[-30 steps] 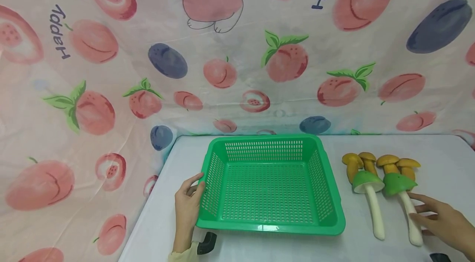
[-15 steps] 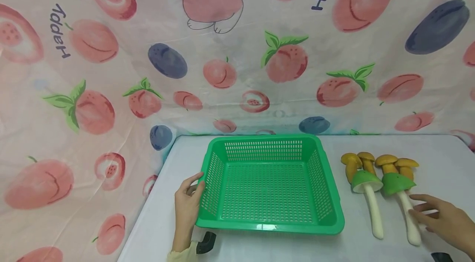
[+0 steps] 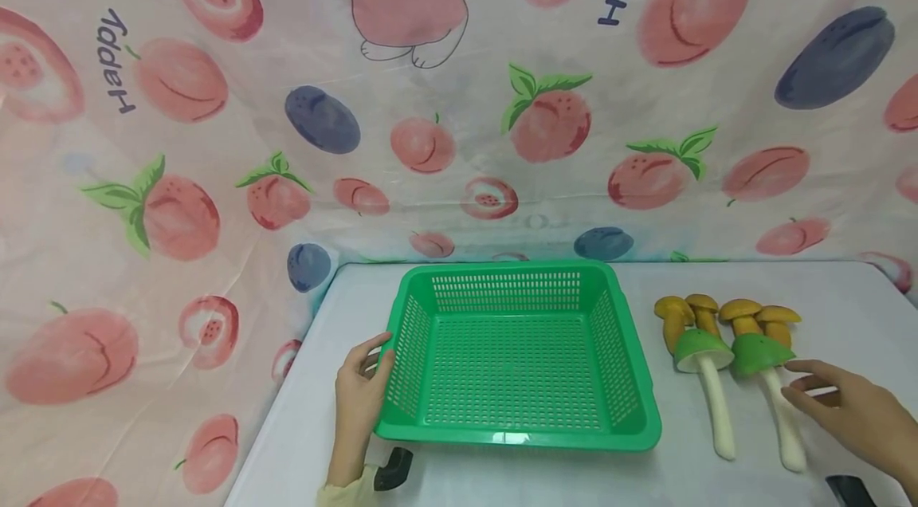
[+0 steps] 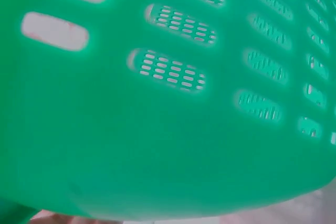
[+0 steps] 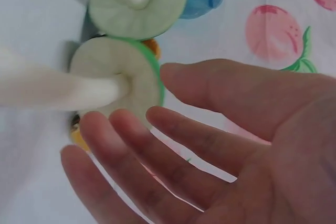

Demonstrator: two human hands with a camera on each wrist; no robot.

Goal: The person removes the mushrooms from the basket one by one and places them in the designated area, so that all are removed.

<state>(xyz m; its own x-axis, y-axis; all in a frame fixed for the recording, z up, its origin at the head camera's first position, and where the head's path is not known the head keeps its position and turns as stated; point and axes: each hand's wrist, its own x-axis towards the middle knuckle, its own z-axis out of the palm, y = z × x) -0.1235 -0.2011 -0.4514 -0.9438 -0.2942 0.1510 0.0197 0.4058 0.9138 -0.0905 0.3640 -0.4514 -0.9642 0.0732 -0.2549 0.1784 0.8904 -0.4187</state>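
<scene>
A green plastic basket (image 3: 516, 438) with slotted walls stands on the white table. My left hand (image 3: 362, 383) holds its left rim, index finger and thumb at the edge, other fingers partly hidden. In the left wrist view the basket wall (image 4: 157, 140) fills nearly everything. My right hand (image 3: 849, 411) is beside the right green-capped mushroom (image 3: 785, 427), fingers apart and fingertips close to its cap and white stem. In the right wrist view the right hand (image 5: 226, 145) shows its palm and spread fingers, with nothing in it. A second green-capped mushroom (image 3: 717, 411) lies to the left.
Several small mustard-yellow mushrooms (image 3: 674, 324) lie behind the green-capped ones, right of the basket. A fruit-printed cloth (image 3: 445, 92) hangs behind and to the left of the white table (image 3: 559, 483).
My right hand has shifted a little forward along the right mushroom's stem, toward its cap, with the fingers slightly farther off the stem. The left hand stays at the basket rim. The head view has turned slightly.
</scene>
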